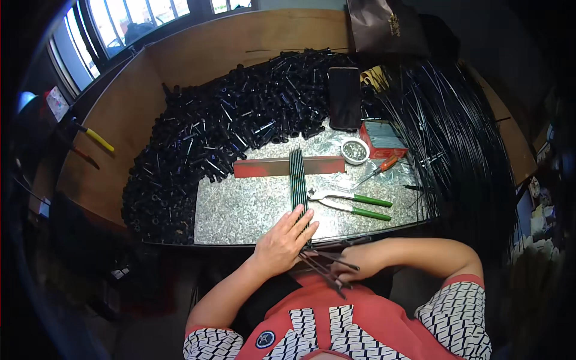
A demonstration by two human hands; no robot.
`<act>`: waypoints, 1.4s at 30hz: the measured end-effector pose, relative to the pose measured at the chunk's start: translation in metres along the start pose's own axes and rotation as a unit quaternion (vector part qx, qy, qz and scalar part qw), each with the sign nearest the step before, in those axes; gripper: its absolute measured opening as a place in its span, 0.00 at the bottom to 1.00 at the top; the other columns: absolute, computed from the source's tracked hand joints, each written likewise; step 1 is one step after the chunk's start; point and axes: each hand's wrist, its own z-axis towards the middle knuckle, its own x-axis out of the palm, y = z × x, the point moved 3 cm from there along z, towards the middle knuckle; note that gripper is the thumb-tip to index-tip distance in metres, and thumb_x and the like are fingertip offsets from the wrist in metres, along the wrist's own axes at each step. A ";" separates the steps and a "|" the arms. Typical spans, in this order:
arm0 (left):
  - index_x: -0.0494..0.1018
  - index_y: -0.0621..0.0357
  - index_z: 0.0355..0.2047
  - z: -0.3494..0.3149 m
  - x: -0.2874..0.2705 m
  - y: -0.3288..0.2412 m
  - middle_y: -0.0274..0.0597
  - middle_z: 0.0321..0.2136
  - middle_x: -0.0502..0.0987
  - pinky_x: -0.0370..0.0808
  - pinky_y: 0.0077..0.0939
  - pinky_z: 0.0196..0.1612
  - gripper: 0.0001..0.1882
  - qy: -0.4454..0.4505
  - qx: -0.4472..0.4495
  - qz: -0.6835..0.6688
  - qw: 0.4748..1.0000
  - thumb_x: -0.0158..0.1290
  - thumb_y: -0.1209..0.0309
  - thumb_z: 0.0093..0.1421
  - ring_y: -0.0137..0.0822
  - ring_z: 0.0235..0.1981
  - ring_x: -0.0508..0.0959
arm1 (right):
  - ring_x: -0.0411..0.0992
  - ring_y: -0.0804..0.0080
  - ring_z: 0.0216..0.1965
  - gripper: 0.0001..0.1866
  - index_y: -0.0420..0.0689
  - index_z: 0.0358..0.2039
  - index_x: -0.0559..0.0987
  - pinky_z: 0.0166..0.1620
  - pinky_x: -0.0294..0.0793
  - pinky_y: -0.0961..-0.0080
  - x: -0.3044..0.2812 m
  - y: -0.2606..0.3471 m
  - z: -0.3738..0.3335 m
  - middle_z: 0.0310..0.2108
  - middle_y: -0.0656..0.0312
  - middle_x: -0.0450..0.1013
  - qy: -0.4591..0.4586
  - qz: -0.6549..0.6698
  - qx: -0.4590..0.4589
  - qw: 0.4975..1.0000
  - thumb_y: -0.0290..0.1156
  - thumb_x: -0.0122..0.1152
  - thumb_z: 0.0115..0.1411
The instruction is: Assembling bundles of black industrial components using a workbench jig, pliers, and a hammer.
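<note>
Green-handled pincers (355, 198) beside thin rods (298, 186)

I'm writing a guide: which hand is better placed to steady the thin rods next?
Probably the left hand: it lies across the thin rods, while the right hand is off the speckled slab.

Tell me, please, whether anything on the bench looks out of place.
Nothing looks damaged. Slightly untidy: the heap of black parts spills onto the speckled slab from the left, and the green-handled pliers lie with handles apart beside the rods under the left hand.
</note>
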 end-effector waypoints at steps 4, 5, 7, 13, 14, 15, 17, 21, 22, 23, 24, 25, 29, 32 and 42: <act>0.71 0.59 0.51 -0.001 0.003 0.000 0.52 0.57 0.66 0.61 0.49 0.60 0.31 -0.040 -0.001 -0.009 0.999 0.57 0.52 0.52 0.53 0.61 0.61 | 0.73 0.49 0.32 0.12 0.37 0.34 0.74 0.36 0.72 0.61 -0.054 0.017 -0.044 0.28 0.48 0.74 -0.221 -0.055 0.048 0.973 0.33 0.61 0.55; 0.71 0.59 0.51 -0.002 0.003 0.000 0.52 0.57 0.66 0.61 0.49 0.60 0.31 -0.037 -0.007 -0.014 0.999 0.57 0.52 0.52 0.53 0.61 0.61 | 0.71 0.49 0.32 0.14 0.36 0.33 0.73 0.35 0.71 0.61 -0.057 0.006 -0.046 0.28 0.48 0.71 -0.314 -0.095 0.024 0.944 0.32 0.63 0.52; 0.70 0.59 0.52 0.002 0.001 -0.001 0.52 0.57 0.66 0.61 0.49 0.60 0.32 -0.040 -0.016 -0.008 0.999 0.57 0.52 0.52 0.54 0.61 0.61 | 0.72 0.52 0.34 0.16 0.36 0.37 0.75 0.37 0.72 0.60 -0.060 -0.005 -0.051 0.30 0.50 0.71 -0.406 -0.252 0.104 0.872 0.36 0.60 0.55; 0.61 0.59 0.60 0.006 0.001 0.002 0.54 0.64 0.53 0.49 0.51 0.65 0.50 0.070 -0.107 0.071 0.989 0.57 0.38 0.44 0.53 0.67 0.49 | 0.69 0.57 0.41 0.24 0.35 0.45 0.71 0.45 0.71 0.66 -0.044 -0.039 -0.048 0.38 0.53 0.69 -0.397 -0.356 0.192 0.824 0.34 0.64 0.51; 0.60 0.60 0.60 0.008 -0.001 0.002 0.52 0.64 0.54 0.51 0.50 0.64 0.51 0.068 -0.102 0.051 0.991 0.57 0.38 0.44 0.52 0.66 0.51 | 0.70 0.57 0.40 0.23 0.35 0.45 0.71 0.43 0.72 0.66 -0.046 -0.040 -0.051 0.37 0.53 0.69 -0.411 -0.342 0.175 0.827 0.32 0.63 0.50; 0.60 0.62 0.60 0.008 -0.001 0.002 0.51 0.64 0.56 0.53 0.49 0.64 0.52 0.068 -0.099 0.028 0.992 0.57 0.38 0.43 0.52 0.65 0.53 | 0.70 0.57 0.40 0.23 0.35 0.45 0.71 0.43 0.72 0.66 -0.046 -0.040 -0.052 0.37 0.53 0.69 -0.407 -0.334 0.175 0.832 0.32 0.63 0.50; 0.59 0.64 0.60 0.005 0.008 0.009 0.51 0.64 0.55 0.54 0.50 0.64 0.53 0.069 -0.087 0.038 0.993 0.55 0.36 0.44 0.53 0.66 0.52 | 0.70 0.56 0.40 0.21 0.35 0.44 0.71 0.41 0.73 0.66 -0.047 -0.044 -0.056 0.36 0.53 0.70 -0.382 -0.336 0.216 0.833 0.29 0.62 0.50; 0.58 0.63 0.61 0.016 0.004 0.006 0.49 0.64 0.55 0.53 0.47 0.65 0.49 0.069 -0.096 0.014 0.993 0.62 0.46 0.46 0.51 0.67 0.51 | 0.71 0.56 0.40 0.19 0.36 0.42 0.71 0.41 0.74 0.65 -0.048 -0.055 -0.075 0.36 0.52 0.70 -0.364 -0.339 0.252 0.830 0.28 0.62 0.48; 0.58 0.63 0.61 0.017 0.003 0.006 0.48 0.64 0.55 0.53 0.47 0.65 0.49 0.071 -0.094 0.018 0.993 0.61 0.45 0.46 0.51 0.66 0.51 | 0.71 0.56 0.40 0.19 0.36 0.42 0.71 0.41 0.74 0.65 -0.049 -0.054 -0.079 0.36 0.52 0.70 -0.364 -0.337 0.254 0.830 0.28 0.62 0.48; 0.59 0.63 0.60 0.018 0.003 0.006 0.48 0.64 0.55 0.53 0.47 0.65 0.48 0.073 -0.092 0.022 0.993 0.61 0.45 0.46 0.51 0.66 0.51 | 0.71 0.55 0.40 0.19 0.36 0.41 0.72 0.41 0.74 0.64 -0.049 -0.053 -0.082 0.36 0.52 0.71 -0.358 -0.336 0.255 0.833 0.28 0.62 0.49; 0.59 0.62 0.60 0.018 0.006 0.008 0.49 0.64 0.55 0.53 0.47 0.65 0.47 0.058 -0.079 0.030 0.995 0.60 0.45 0.47 0.51 0.66 0.51 | 0.72 0.55 0.40 0.18 0.37 0.41 0.72 0.41 0.74 0.64 -0.053 -0.053 -0.087 0.36 0.52 0.71 -0.353 -0.336 0.257 0.835 0.29 0.63 0.50; 0.59 0.62 0.60 0.016 0.007 0.009 0.49 0.64 0.55 0.53 0.47 0.65 0.47 0.056 -0.075 0.030 0.995 0.60 0.45 0.47 0.51 0.66 0.51 | 0.72 0.55 0.40 0.18 0.37 0.41 0.72 0.41 0.74 0.64 -0.059 -0.052 -0.091 0.36 0.52 0.71 -0.355 -0.337 0.260 0.832 0.29 0.63 0.50; 0.59 0.59 0.62 0.017 0.005 0.005 0.51 0.64 0.54 0.51 0.50 0.64 0.45 0.064 -0.090 0.038 0.993 0.53 0.41 0.51 0.55 0.66 0.50 | 0.74 0.54 0.36 0.12 0.37 0.35 0.77 0.40 0.75 0.63 -0.101 -0.062 -0.111 0.32 0.52 0.74 -0.464 -0.292 0.198 0.813 0.30 0.64 0.52; 0.57 0.57 0.63 0.019 0.002 0.004 0.55 0.65 0.48 0.48 0.51 0.66 0.53 0.082 -0.127 0.067 0.986 0.63 0.42 0.42 0.60 0.66 0.46 | 0.75 0.54 0.34 0.06 0.37 0.30 0.79 0.38 0.74 0.64 -0.145 -0.081 -0.125 0.32 0.51 0.76 -0.535 -0.272 0.273 0.752 0.27 0.57 0.56; 0.58 0.59 0.62 0.023 -0.003 0.004 0.56 0.65 0.50 0.49 0.50 0.66 0.51 0.089 -0.104 0.021 0.990 0.58 0.39 0.45 0.59 0.66 0.47 | 0.78 0.53 0.34 0.09 0.40 0.26 0.82 0.37 0.78 0.62 -0.181 -0.152 -0.107 0.30 0.49 0.78 -0.428 -0.370 0.381 0.731 0.23 0.52 0.50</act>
